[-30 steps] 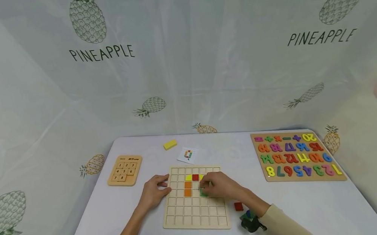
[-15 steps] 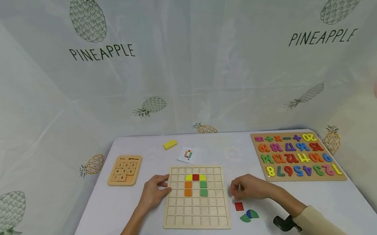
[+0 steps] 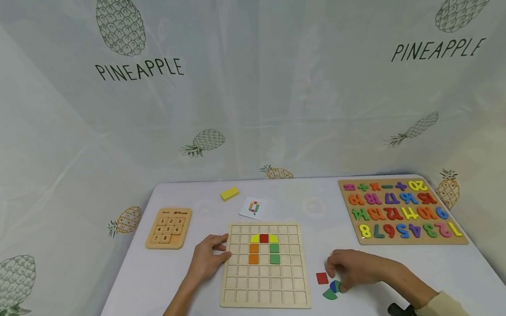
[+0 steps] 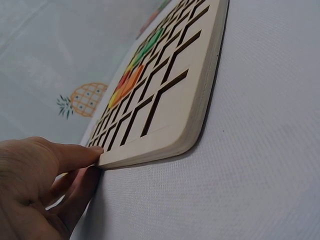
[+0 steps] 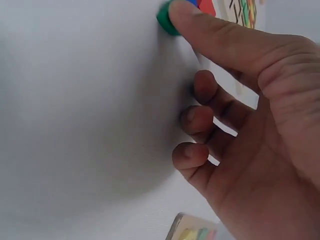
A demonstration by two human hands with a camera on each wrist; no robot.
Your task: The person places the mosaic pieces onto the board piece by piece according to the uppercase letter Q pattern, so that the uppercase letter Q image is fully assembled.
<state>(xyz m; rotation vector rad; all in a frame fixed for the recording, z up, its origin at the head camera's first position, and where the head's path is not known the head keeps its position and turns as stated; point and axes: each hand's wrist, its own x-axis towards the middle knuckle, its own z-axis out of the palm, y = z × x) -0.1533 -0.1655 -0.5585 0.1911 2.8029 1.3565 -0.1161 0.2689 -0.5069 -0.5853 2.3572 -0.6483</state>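
On the table lies a wooden grid board with yellow, red, orange and green tiles forming an arch. My left hand holds the board's left edge, its thumb touching the rim in the left wrist view. Right of the board my right hand bends over a few loose tiles. Its thumb touches a green quarter-round tile, while the index finger is apart from it in the head view. Beside that tile are a blue tile, another green quarter-round tile and a red square tile.
A card with a coloured pattern and a yellow block lie behind the board. A wooden number puzzle sits at the left, a colourful number board at the right. A pineapple-print curtain hangs behind the table.
My right hand has left a green tile on the board and moved right and nearer to the loose tiles, its thumb now on one. My left hand stays at the board's edge.
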